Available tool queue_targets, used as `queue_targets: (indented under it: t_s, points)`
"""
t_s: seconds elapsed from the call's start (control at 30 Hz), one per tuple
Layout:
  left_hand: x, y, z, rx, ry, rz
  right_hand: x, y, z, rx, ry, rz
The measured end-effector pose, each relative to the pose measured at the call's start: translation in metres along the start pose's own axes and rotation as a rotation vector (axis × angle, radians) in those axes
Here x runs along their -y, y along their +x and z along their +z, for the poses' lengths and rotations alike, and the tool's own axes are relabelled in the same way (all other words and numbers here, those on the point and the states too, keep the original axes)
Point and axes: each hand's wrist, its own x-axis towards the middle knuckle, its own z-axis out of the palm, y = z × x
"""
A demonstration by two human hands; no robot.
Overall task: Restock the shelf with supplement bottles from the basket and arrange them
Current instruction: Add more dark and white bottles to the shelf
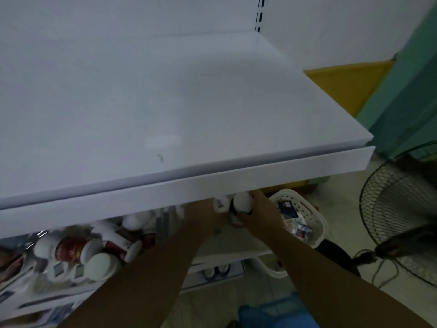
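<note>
Both hands work under the bare white metal top shelf [165,102], at six o'clock. The right hand [257,214] wraps a smooth white-capped plastic supplement bottle [241,204]; the left hand [208,209] clasps a blurred white bottle [221,204]. The perforated white plastic basket [305,216] sits at four o'clock. Next, probably, setting both upright on the lower shelf [236,242].

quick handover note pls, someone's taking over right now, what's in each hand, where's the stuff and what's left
Left hand: grip on a white bottle, just under the front lip of the top shelf.
Right hand: grip on a white-capped bottle, beside the left one.
Basket: white, low on the right behind the hands, still has packets in it.
Lower shelf: red-label bottles on the left, lying jumbled, not in rows.
Done: some stock is on the lower shelf; no bottles show on the top shelf.
Left: place the two held bottles, empty the basket, stand and line up the jumble.
</note>
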Motion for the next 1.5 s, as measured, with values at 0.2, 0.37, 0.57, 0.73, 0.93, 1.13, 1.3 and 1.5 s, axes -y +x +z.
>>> queue_targets:
  t_s: [0.2,0.37,0.57,0.73,0.93,1.13,1.3,1.5]
  points:
    - [0.008,-0.048,-0.059,-0.042,-0.543,0.14,0.018,-0.023,-0.033,-0.037,0.219,-0.12]
    - [0.044,-0.131,-0.115,-0.096,-1.119,0.019,0.095,-0.076,-0.036,0.151,0.466,-0.177]
    - [0.115,-0.241,-0.186,-0.178,-1.561,0.007,0.221,-0.167,-0.007,0.439,0.975,-0.148]
    - [0.168,-0.323,-0.249,-0.297,-1.35,0.089,0.32,-0.241,0.02,0.604,1.045,-0.183]
    - [0.223,-0.402,-0.324,-0.5,-1.247,0.118,0.421,-0.312,0.051,0.733,1.047,-0.324]
    - [0.281,-0.433,-0.364,-0.595,-1.264,0.115,0.486,-0.342,0.088,0.792,0.952,-0.397]
    - [0.32,-0.426,-0.409,-0.723,-1.222,0.095,0.544,-0.333,0.124,0.745,0.881,-0.477]
    - [0.352,-0.403,-0.498,-0.822,-1.045,0.124,0.629,-0.306,0.15,0.822,0.998,-0.615]
